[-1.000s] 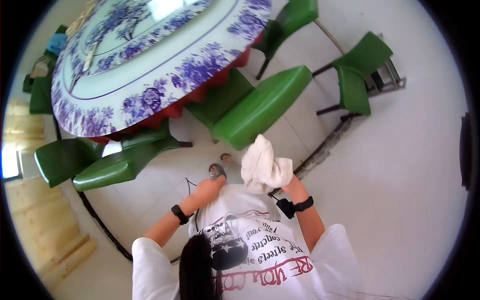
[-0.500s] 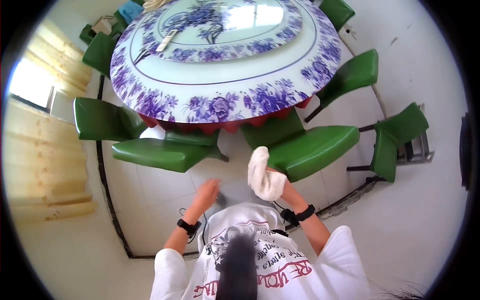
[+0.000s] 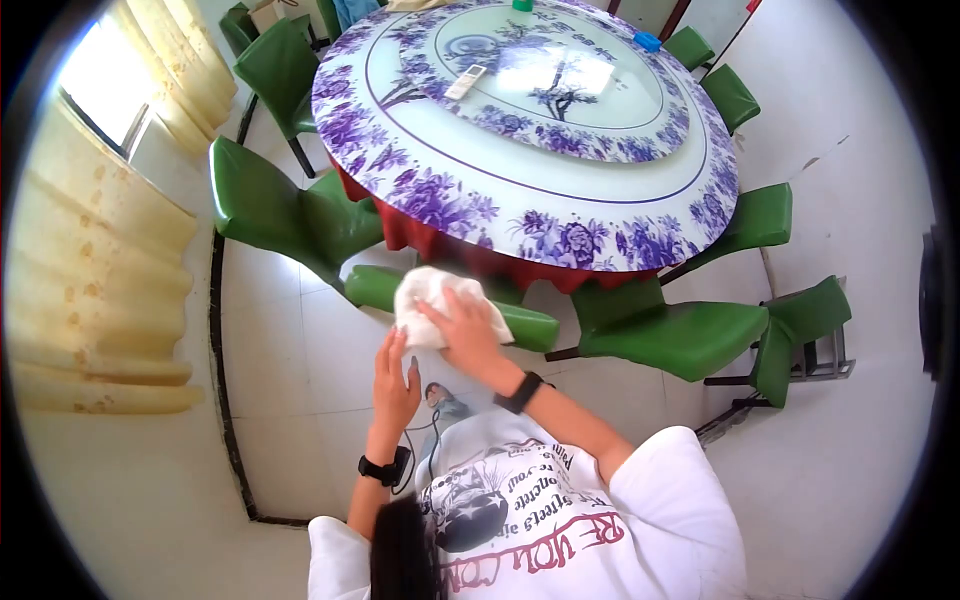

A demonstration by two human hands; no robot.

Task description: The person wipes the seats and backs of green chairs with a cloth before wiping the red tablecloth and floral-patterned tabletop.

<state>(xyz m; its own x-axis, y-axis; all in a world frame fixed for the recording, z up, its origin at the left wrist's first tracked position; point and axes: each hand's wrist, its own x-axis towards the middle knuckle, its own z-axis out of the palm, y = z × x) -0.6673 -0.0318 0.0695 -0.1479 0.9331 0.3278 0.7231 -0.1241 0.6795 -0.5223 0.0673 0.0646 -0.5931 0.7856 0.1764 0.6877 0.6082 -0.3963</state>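
Note:
A white cloth lies over the top of a green chair back near the table. My right hand grips the cloth from above and presses it against this chair. Beside the cloth's lower left edge is my left hand, open, with its fingers stretched up and its thumb apart; whether its fingertips touch the cloth cannot be made out.
A round table with purple flowers and a red skirt stands ahead, with a remote on its raised glass disc. Green chairs surround it. Yellow curtains hang at the left. A cable runs near my feet.
My right hand has moved left with the cloth and onto the chair back. My left hand has come up beside it. The view has shifted, so the table appears further right.

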